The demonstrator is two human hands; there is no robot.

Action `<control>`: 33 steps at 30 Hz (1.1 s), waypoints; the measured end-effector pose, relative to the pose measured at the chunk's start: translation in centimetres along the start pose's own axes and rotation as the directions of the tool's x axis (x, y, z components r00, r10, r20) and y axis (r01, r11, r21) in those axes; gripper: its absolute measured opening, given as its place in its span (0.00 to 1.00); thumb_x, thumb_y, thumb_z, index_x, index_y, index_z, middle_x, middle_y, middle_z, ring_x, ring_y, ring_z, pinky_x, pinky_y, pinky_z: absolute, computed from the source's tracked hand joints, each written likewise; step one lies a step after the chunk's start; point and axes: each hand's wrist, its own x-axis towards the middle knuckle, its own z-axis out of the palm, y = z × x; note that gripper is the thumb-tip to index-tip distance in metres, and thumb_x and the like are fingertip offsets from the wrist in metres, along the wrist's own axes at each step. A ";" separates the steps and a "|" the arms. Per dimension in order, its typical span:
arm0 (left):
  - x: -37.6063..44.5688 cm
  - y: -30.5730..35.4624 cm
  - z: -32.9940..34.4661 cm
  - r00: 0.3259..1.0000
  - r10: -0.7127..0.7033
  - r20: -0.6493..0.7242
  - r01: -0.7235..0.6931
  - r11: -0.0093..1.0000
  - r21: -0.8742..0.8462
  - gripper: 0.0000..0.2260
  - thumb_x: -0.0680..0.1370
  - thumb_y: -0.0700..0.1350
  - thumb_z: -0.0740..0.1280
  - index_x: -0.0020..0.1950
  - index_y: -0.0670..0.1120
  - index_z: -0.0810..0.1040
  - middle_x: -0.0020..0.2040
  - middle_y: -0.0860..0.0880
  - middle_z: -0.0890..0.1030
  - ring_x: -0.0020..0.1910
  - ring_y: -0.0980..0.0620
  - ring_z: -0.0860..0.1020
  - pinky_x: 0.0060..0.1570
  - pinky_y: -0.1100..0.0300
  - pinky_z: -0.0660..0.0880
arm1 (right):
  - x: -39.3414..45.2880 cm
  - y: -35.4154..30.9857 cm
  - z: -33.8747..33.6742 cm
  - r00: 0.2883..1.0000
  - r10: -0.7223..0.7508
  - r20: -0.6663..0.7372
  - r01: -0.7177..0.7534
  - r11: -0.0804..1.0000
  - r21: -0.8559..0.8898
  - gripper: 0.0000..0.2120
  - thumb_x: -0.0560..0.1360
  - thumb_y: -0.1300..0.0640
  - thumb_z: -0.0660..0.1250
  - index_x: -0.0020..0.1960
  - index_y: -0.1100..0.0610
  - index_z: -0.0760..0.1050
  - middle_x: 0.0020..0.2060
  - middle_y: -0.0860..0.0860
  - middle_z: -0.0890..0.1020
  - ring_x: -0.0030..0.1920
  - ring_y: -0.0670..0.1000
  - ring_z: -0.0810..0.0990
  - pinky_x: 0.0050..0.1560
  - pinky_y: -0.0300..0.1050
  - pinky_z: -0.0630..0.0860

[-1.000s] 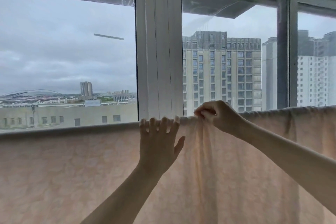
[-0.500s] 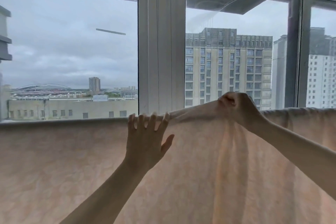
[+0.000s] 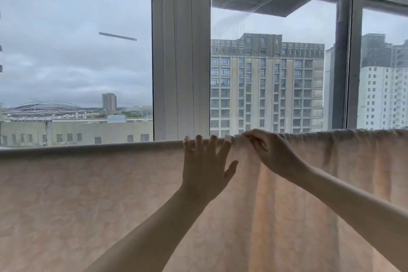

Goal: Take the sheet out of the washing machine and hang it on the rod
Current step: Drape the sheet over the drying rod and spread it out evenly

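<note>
Now draped over rod (image 3: 88, 149): sheet (image 3: 88, 205). Left hand (image 3: 205, 172) flat against it, fingers straight. Right hand (image 3: 271, 152) pinching its gathered top edge.

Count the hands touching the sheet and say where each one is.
2. The left hand lies flat against the sheet below the top fold; the right hand pinches the fold beside it.
</note>
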 end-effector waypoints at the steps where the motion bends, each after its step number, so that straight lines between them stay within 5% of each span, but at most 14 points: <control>1: 0.0 0.2 0.2 1.000 -0.001 -0.003 0.001 1.000 0.004 0.26 0.76 0.63 0.57 0.68 0.50 0.69 0.56 0.44 0.75 0.53 0.39 0.74 0.58 0.37 0.67 | 0.1 0.3 -0.4 1.000 -0.009 0.015 0.009 1.000 -0.010 0.12 0.79 0.62 0.62 0.59 0.54 0.79 0.50 0.46 0.83 0.49 0.40 0.80 0.52 0.25 0.71; 6: 0.1 -0.2 0.8 1.000 0.008 -0.017 -0.008 0.999 0.041 0.26 0.75 0.64 0.58 0.69 0.51 0.69 0.56 0.44 0.76 0.51 0.38 0.75 0.57 0.39 0.68 | 1.5 2.9 -2.6 0.999 0.047 0.014 -0.046 0.997 -0.066 0.11 0.77 0.60 0.66 0.59 0.55 0.79 0.56 0.48 0.82 0.57 0.45 0.79 0.61 0.39 0.72; 11: 0.2 -0.3 1.0 1.000 0.002 -0.022 -0.001 0.998 0.065 0.26 0.75 0.64 0.57 0.69 0.51 0.68 0.56 0.44 0.75 0.50 0.38 0.74 0.56 0.39 0.68 | 1.4 3.8 -1.8 0.999 0.043 0.010 -0.043 0.998 -0.056 0.08 0.76 0.59 0.67 0.54 0.54 0.82 0.48 0.46 0.85 0.47 0.41 0.80 0.52 0.31 0.73; 15: 0.2 -0.3 1.1 1.000 0.005 -0.024 -0.003 0.997 0.077 0.26 0.76 0.64 0.56 0.69 0.51 0.69 0.56 0.44 0.75 0.50 0.39 0.74 0.56 0.39 0.67 | 1.4 3.6 -1.0 0.999 0.004 -0.032 -0.005 0.999 -0.039 0.09 0.77 0.56 0.66 0.56 0.52 0.81 0.49 0.46 0.85 0.48 0.43 0.82 0.55 0.43 0.78; 24: 0.0 -0.4 0.8 0.999 0.015 -0.040 -0.011 0.996 0.092 0.27 0.76 0.64 0.56 0.69 0.51 0.68 0.55 0.44 0.76 0.49 0.39 0.74 0.56 0.39 0.67 | 1.5 3.0 -0.1 0.998 -0.031 -0.059 0.027 0.997 -0.068 0.06 0.78 0.57 0.65 0.51 0.54 0.81 0.43 0.45 0.84 0.42 0.43 0.82 0.49 0.43 0.79; 28: -0.3 -0.4 0.4 0.999 0.022 -0.038 -0.019 0.996 0.087 0.28 0.76 0.65 0.55 0.71 0.50 0.68 0.57 0.44 0.76 0.51 0.38 0.74 0.57 0.38 0.66 | 3.4 3.7 -2.4 0.998 0.066 0.002 -0.065 0.993 -0.093 0.07 0.80 0.58 0.62 0.50 0.57 0.78 0.43 0.51 0.83 0.43 0.46 0.79 0.47 0.38 0.73; 31: -0.4 -0.5 0.3 1.000 0.027 -0.013 -0.026 0.996 0.091 0.29 0.77 0.65 0.53 0.72 0.49 0.67 0.61 0.43 0.76 0.54 0.37 0.74 0.59 0.37 0.67 | 4.1 4.7 -3.6 0.985 0.151 -0.080 -0.156 0.986 -0.052 0.08 0.80 0.57 0.62 0.49 0.59 0.78 0.43 0.53 0.82 0.46 0.51 0.79 0.49 0.43 0.73; 33: -0.4 -0.4 0.2 1.000 0.007 -0.015 -0.006 0.996 0.089 0.29 0.77 0.65 0.54 0.70 0.49 0.69 0.60 0.43 0.76 0.54 0.36 0.75 0.59 0.36 0.67 | 3.5 5.0 -2.7 0.987 0.158 0.005 -0.157 0.984 -0.088 0.07 0.79 0.58 0.62 0.47 0.57 0.78 0.43 0.52 0.83 0.47 0.51 0.80 0.50 0.44 0.74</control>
